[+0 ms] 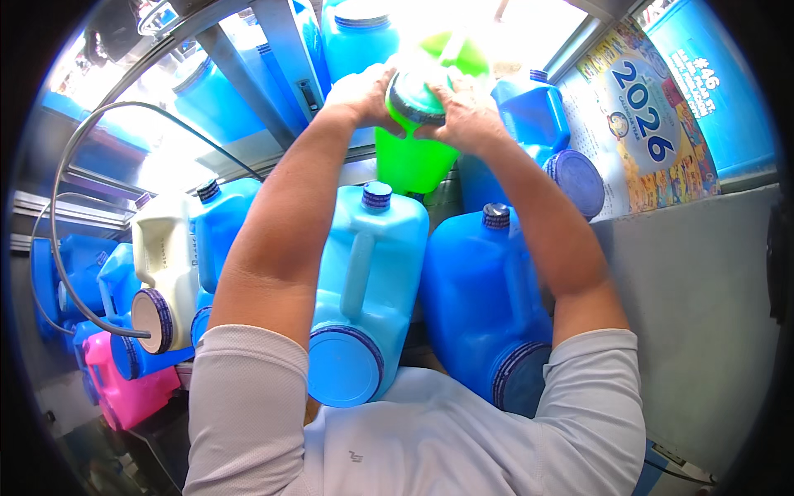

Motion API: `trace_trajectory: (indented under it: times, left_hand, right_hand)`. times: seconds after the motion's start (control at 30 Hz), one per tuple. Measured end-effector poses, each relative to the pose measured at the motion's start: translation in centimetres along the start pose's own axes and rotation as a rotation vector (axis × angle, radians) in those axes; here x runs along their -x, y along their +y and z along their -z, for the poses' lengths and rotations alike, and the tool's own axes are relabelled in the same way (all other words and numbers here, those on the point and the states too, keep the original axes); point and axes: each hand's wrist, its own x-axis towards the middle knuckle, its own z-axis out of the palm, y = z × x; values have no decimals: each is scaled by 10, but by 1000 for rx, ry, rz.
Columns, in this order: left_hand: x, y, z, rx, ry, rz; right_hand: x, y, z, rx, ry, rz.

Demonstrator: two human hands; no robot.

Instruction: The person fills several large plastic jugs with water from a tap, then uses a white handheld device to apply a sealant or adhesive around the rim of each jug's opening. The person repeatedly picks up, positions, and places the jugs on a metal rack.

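Note:
Both arms reach up to a bright green plastic water jug (414, 158) at the top middle. My left hand (367, 99) grips the left side of its round lid (417, 96), fingers around the rim. My right hand (464, 111) holds the lid's right side, its fingers over the top. A dark printed band runs around the lid's edge. Strong glare hides the far part of the jug. Below it stands a light blue jug (391, 248) with a small banded cap and a large round lid, beside a dark blue jug (462, 279).
White (162, 242), blue and pink (133, 387) jugs stand at the left, behind a grey hose (62, 248). Another blue jug (527, 115) is at the upper right, beside a 2026 calendar (645, 118) and a grey panel (688, 297). Metal-framed glass (242, 74) borders the upper left.

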Motion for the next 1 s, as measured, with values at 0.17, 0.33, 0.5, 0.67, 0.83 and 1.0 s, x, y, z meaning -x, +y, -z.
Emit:
trace_trajectory:
  times: [0.17, 0.33, 0.5, 0.67, 0.83, 1.0]
  left_hand:
    - [0, 31, 8, -27, 24, -101]
    - [65, 89, 58, -90, -107, -305]
    - [252, 98, 66, 305, 81, -411]
    - [424, 81, 35, 401, 34, 27]
    - [443, 83, -21, 440, 273, 155]
    - [430, 78, -23, 449, 229, 164]
  right_hand:
    - [-61, 74, -17, 38, -77, -15]
    - [-108, 130, -26, 78, 10, -153]
    - [-138, 152, -38, 249, 127, -438]
    - [-112, 151, -45, 553, 59, -176]
    - [-30, 104, 2, -291, -423, 85]
    - [77, 36, 48, -561, -793, 94]
